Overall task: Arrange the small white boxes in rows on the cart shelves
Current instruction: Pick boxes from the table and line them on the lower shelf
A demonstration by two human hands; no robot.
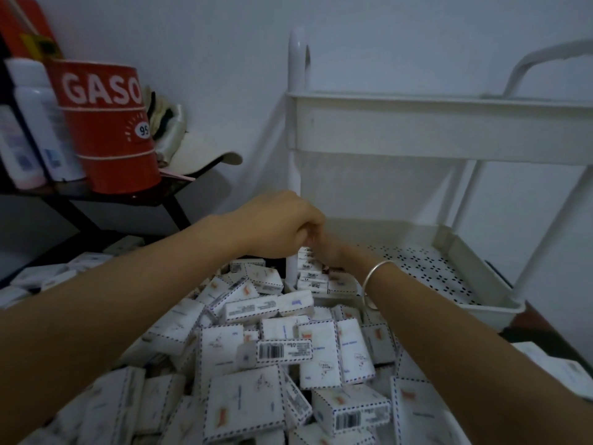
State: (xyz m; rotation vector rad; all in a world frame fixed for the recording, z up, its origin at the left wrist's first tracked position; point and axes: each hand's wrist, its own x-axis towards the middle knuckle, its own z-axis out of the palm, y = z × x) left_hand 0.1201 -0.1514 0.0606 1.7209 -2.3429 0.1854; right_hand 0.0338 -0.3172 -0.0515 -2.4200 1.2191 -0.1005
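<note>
Above the heap of small white boxes [269, 348], both forearms reach the near corner of the lower cart shelf [449, 264], where a few boxes sit stacked. The left hand [282, 223] curls over the right hand [330, 253]; neither grip can be told.

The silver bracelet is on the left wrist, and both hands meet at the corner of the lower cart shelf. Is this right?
Not quite: the head view shows the silver bracelet on the right wrist, not the left. The left hand and right hand do meet at the corner of the lower cart shelf.
</note>
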